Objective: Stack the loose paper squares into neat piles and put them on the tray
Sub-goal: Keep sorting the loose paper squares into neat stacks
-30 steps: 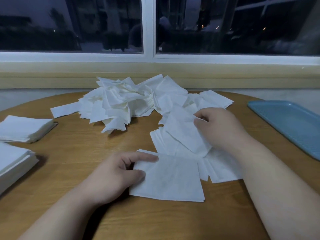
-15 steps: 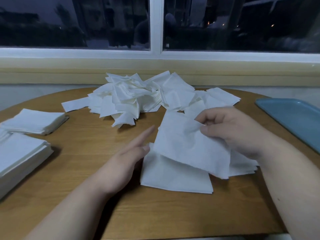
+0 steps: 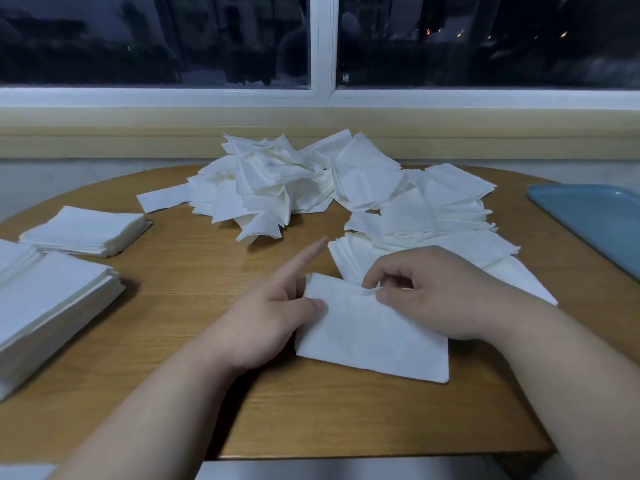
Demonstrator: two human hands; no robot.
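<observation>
1. Paper squares [image 3: 372, 336] in a small flat pile lie on the wooden table [image 3: 194, 258] close to the person, between the two hands.
2. The left hand [image 3: 268, 323] rests at the pile's left edge: its thumb presses on the top sheet near the left corner, its index finger points outward over the bare table, and the other fingers lie hidden behind the pile's edge.
3. The right hand [image 3: 429, 292] sits over the pile's far right corner, thumb and index finger pinched together on the top sheet's far edge, the remaining fingers curled.
4. Just behind the right hand lies a fanned batch of squares [image 3: 433, 237], partly under the wrist.
5. A loose heap of squares [image 3: 273, 185] lies farther back, near the window sill [image 3: 104, 123].
6. Two neat stacks stand at the left: a smaller stack [image 3: 86, 230] and a larger stack [image 3: 41, 306] nearer the table's edge.
7. The blue tray [image 3: 595, 216] sits at the far right, well apart from the pile, with no paper on its visible part.
</observation>
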